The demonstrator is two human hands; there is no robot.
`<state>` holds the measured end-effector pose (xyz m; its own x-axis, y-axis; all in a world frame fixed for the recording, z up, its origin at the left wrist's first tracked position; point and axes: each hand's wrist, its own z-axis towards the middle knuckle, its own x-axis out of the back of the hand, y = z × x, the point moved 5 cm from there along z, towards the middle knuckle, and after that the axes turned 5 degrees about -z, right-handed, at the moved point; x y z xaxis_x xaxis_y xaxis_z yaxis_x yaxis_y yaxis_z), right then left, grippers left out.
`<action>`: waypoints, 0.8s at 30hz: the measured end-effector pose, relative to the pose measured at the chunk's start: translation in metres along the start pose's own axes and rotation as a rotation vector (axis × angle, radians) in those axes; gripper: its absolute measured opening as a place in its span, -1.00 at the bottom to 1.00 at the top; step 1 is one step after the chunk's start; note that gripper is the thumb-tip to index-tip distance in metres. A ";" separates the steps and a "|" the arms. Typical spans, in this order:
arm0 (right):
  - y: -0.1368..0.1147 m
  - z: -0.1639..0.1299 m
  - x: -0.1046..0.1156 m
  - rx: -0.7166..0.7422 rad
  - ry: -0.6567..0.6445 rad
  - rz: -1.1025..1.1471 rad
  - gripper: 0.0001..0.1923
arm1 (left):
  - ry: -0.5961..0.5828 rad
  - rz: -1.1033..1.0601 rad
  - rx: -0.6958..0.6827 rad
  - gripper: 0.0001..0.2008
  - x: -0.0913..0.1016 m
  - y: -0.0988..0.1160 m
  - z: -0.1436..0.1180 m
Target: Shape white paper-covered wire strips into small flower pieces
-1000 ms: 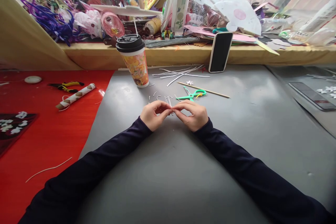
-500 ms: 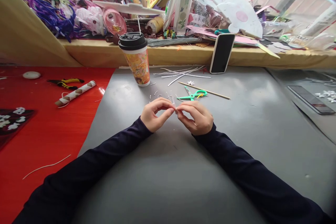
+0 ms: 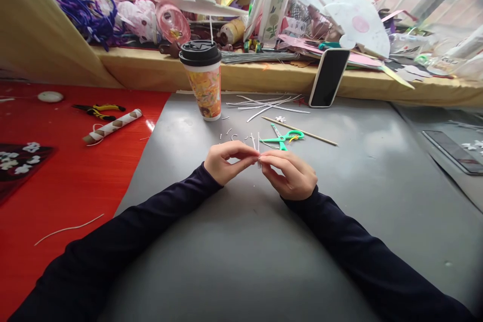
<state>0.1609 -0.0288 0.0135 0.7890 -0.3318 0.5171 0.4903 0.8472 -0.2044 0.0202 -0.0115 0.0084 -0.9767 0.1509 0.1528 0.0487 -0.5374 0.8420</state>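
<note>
My left hand [image 3: 226,162] and my right hand [image 3: 292,175] meet fingertip to fingertip over the grey mat [image 3: 370,201]. Between them they pinch a thin white strip [image 3: 258,147] that stands upright above the fingers. Small white cut bits [image 3: 230,134] lie on the mat just beyond my hands. Green scissors [image 3: 284,137] lie behind my right hand, next to a thin wooden stick [image 3: 309,134]. Long white strips [image 3: 264,102] lie farther back.
A paper cup with a black lid [image 3: 204,80] stands behind my left hand. A phone [image 3: 328,78] leans on the cluttered shelf edge [image 3: 264,74]. On the red mat [image 3: 56,186] at left lie pliers [image 3: 98,110], a paper roll [image 3: 112,125] and a white strand [image 3: 68,229]. Another phone [image 3: 452,150] lies at right.
My hands have shifted slightly to the right, still pinched together. The white strip now sticks up above my fingertips. The view has tilted a little.
</note>
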 end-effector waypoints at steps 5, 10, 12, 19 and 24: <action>-0.002 0.004 0.002 0.080 -0.011 0.024 -0.68 | -0.053 -0.041 -0.016 -0.85 0.000 0.001 0.001; 0.006 0.009 0.000 -0.149 0.029 0.145 -0.79 | -0.031 -0.064 0.043 -0.82 -0.002 -0.003 0.000; 0.012 0.008 -0.006 -0.301 -0.011 0.235 -0.85 | 0.003 -0.021 0.040 -0.86 -0.001 -0.004 0.000; 0.027 0.001 -0.028 -0.638 -0.189 0.635 -0.92 | -0.028 0.008 0.165 -0.87 -0.003 -0.011 -0.002; 0.026 0.002 -0.031 -0.536 -0.268 0.637 -0.93 | -0.091 -0.158 0.357 -0.88 -0.009 -0.019 -0.002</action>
<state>0.1484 0.0044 -0.0059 0.8914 0.3044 0.3358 0.1471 0.5063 -0.8497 0.0278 -0.0047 -0.0101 -0.9561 0.2904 0.0385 -0.0158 -0.1822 0.9831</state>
